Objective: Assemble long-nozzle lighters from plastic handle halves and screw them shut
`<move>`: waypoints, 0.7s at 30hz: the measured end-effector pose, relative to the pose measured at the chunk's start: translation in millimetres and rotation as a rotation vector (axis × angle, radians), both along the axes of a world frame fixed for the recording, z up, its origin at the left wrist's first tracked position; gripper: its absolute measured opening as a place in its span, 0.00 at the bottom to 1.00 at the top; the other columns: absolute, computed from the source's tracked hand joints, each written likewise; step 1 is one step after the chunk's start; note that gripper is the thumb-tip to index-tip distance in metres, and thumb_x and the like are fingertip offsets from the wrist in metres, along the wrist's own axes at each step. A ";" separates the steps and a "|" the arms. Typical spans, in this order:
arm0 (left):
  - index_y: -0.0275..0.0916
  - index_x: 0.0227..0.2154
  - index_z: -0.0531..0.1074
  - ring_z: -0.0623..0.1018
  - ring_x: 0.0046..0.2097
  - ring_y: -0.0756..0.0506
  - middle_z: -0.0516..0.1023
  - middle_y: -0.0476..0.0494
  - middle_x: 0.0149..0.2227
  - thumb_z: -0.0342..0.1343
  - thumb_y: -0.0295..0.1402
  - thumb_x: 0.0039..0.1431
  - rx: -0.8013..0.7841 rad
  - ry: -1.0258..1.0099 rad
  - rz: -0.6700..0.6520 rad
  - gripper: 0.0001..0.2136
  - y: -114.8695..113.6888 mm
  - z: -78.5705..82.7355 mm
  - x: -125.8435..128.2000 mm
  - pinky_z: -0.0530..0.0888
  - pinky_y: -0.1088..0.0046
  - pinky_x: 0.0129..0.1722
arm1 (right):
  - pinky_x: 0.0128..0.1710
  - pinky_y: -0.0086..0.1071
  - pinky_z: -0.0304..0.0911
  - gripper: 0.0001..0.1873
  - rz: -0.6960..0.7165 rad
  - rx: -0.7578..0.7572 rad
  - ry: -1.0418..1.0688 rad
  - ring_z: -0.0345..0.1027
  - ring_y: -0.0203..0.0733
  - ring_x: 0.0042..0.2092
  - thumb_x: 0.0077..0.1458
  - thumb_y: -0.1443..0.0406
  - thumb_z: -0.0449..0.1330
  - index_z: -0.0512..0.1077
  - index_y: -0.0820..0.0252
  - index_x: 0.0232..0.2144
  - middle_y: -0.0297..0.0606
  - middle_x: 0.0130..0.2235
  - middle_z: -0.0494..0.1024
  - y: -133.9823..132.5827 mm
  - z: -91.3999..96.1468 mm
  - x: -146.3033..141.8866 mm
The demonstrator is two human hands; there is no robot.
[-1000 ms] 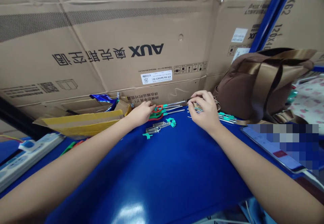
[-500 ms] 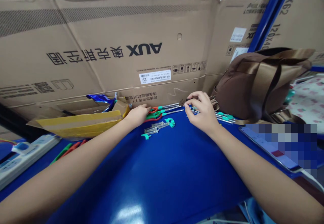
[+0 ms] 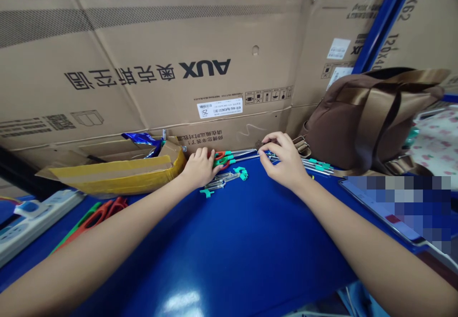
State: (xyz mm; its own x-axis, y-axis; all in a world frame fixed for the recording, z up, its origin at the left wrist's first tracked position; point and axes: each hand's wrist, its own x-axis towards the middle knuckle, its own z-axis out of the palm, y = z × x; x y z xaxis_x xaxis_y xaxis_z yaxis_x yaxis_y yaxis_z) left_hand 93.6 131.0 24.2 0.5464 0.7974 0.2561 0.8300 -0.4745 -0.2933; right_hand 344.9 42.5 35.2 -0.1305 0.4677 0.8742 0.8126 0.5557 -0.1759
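Note:
My left hand [image 3: 199,168] rests at the far edge of the blue table [image 3: 229,240], fingers curled over the red and green handles of some metal-shafted tools [image 3: 229,156]. My right hand [image 3: 282,160] is just right of them, its fingertips pinched on a thin metal rod [image 3: 269,155] that I cannot make out clearly. Between and in front of the hands lie small clear and teal plastic pieces [image 3: 224,180]. More teal-tipped metal rods [image 3: 319,165] lie to the right of my right hand.
A big AUX cardboard box [image 3: 186,64] walls off the back. A yellow-taped carton [image 3: 118,174] sits at left, with red and green handles [image 3: 93,216] and a power strip [image 3: 32,219] beside it. A brown bag [image 3: 368,116] and a phone [image 3: 390,212] lie at right.
My left hand slid a little left and down over the tool handles. My right hand shifted slightly left toward the rods. The view tilted, showing more of the red handles at left.

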 end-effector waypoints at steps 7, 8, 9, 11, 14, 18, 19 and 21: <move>0.30 0.69 0.58 0.69 0.57 0.30 0.69 0.23 0.57 0.41 0.43 0.73 -0.004 0.026 0.008 0.28 -8.4 -6.5 1.6 0.69 0.56 0.50 | 0.48 0.46 0.66 0.06 -0.005 -0.013 -0.006 0.69 0.49 0.45 0.60 0.68 0.58 0.72 0.56 0.30 0.43 0.42 0.73 1.3 -1.3 0.4; 0.33 0.69 0.58 0.69 0.57 0.30 0.69 0.25 0.56 0.41 0.41 0.73 -0.009 0.035 0.000 0.27 -8.5 -6.2 1.4 0.68 0.56 0.50 | 0.48 0.46 0.66 0.06 -0.004 -0.014 -0.006 0.69 0.49 0.45 0.60 0.68 0.58 0.72 0.56 0.30 0.43 0.42 0.73 1.4 -1.5 0.4; 0.36 0.70 0.58 0.69 0.56 0.31 0.70 0.26 0.56 0.42 0.39 0.73 -0.015 0.045 -0.012 0.26 -8.7 -5.6 1.2 0.68 0.56 0.50 | 0.48 0.46 0.66 0.06 -0.003 -0.015 -0.005 0.69 0.49 0.45 0.60 0.68 0.58 0.72 0.56 0.30 0.44 0.42 0.73 1.3 -1.6 0.3; 0.41 0.70 0.58 0.69 0.55 0.31 0.71 0.29 0.54 0.42 0.36 0.73 -0.023 0.062 -0.038 0.25 -8.6 -4.1 0.6 0.67 0.56 0.50 | 0.48 0.46 0.66 0.06 0.001 -0.020 -0.005 0.69 0.49 0.45 0.60 0.68 0.58 0.72 0.56 0.30 0.44 0.42 0.74 0.9 -1.7 -0.2; 0.42 0.70 0.59 0.69 0.54 0.32 0.72 0.29 0.53 0.43 0.37 0.72 -0.023 0.062 -0.056 0.25 -7.6 -2.9 0.2 0.66 0.57 0.49 | 0.48 0.46 0.66 0.06 0.004 -0.031 -0.004 0.69 0.49 0.45 0.60 0.68 0.58 0.72 0.56 0.30 0.43 0.42 0.74 0.1 -1.7 -1.1; 0.44 0.69 0.60 0.69 0.55 0.32 0.71 0.31 0.53 0.43 0.43 0.73 -0.008 0.037 -0.050 0.26 -4.5 -5.2 -0.4 0.67 0.58 0.49 | 0.47 0.46 0.66 0.06 0.009 -0.038 0.000 0.69 0.49 0.45 0.60 0.68 0.58 0.72 0.56 0.30 0.43 0.42 0.74 0.0 -1.7 -1.5; 0.44 0.69 0.60 0.69 0.55 0.32 0.71 0.31 0.53 0.42 0.45 0.73 -0.004 0.029 -0.049 0.26 -3.9 -6.4 -0.8 0.67 0.58 0.50 | 0.47 0.46 0.66 0.06 0.010 -0.039 0.000 0.69 0.49 0.45 0.60 0.68 0.58 0.72 0.56 0.30 0.43 0.42 0.74 0.0 -1.7 -1.5; 0.45 0.69 0.60 0.69 0.55 0.33 0.71 0.31 0.54 0.41 0.47 0.73 0.004 0.012 -0.050 0.27 -3.4 -9.1 -2.1 0.67 0.57 0.51 | 0.48 0.47 0.66 0.06 0.012 -0.042 0.000 0.69 0.49 0.45 0.60 0.68 0.58 0.72 0.56 0.30 0.43 0.43 0.74 -0.2 -1.5 -1.5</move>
